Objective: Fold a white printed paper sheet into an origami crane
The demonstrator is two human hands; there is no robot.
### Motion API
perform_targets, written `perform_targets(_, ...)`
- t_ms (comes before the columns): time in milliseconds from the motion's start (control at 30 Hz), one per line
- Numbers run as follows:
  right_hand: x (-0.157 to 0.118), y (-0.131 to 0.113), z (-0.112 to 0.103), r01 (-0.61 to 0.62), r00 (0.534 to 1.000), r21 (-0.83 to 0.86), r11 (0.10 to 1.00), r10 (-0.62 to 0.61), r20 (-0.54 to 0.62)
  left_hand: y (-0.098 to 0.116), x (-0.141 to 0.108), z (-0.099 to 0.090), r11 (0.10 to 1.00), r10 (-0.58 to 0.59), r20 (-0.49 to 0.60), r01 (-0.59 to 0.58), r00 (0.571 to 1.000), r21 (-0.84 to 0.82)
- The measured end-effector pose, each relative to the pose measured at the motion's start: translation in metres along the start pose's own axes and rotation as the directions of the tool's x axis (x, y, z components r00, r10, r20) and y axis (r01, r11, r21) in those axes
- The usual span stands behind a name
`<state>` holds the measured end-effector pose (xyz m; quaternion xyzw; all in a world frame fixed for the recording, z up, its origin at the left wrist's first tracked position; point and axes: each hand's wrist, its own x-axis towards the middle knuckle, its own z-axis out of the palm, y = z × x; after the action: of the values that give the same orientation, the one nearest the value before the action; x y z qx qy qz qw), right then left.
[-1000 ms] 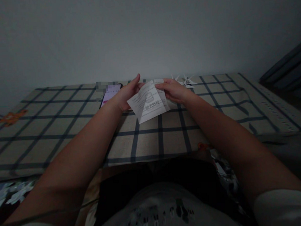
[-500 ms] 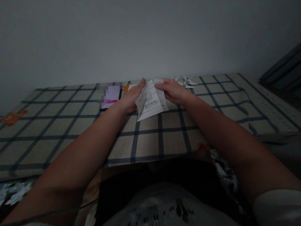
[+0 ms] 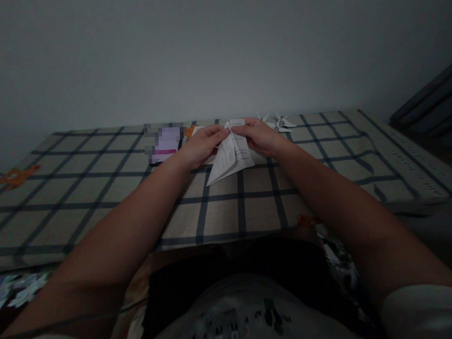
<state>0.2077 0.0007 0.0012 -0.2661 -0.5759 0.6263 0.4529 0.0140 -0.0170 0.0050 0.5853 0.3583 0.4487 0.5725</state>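
A person's left hand (image 3: 205, 144) and right hand (image 3: 261, 137) pinch a folded, printed white paper sheet (image 3: 229, 157) near its top, over a blue-and-beige checked tablecloth (image 3: 259, 213), apparently to steady its crease.

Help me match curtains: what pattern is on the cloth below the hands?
The cloth is beige with a dark bluish grid, best seen in the head view.

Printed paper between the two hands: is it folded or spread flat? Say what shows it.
Folded: the paper shows layers, one flap slanting beside another, while the left hand and right hand pinch its far end.
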Motion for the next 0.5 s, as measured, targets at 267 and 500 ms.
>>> perform_targets(267,-0.003,-0.003,0.001,-0.032,0.999,-0.035,0.999,0.032,0.002,0.011,-0.005,-0.001,0.999,-0.039,0.012,0.039,0.999,-0.019)
perform_targets(500,-0.005,-0.005,0.003,-0.033,0.999,-0.07,0.997,0.033,0.009,0.015,-0.01,0.002,0.997,-0.073,0.005,0.073,0.997,-0.022)
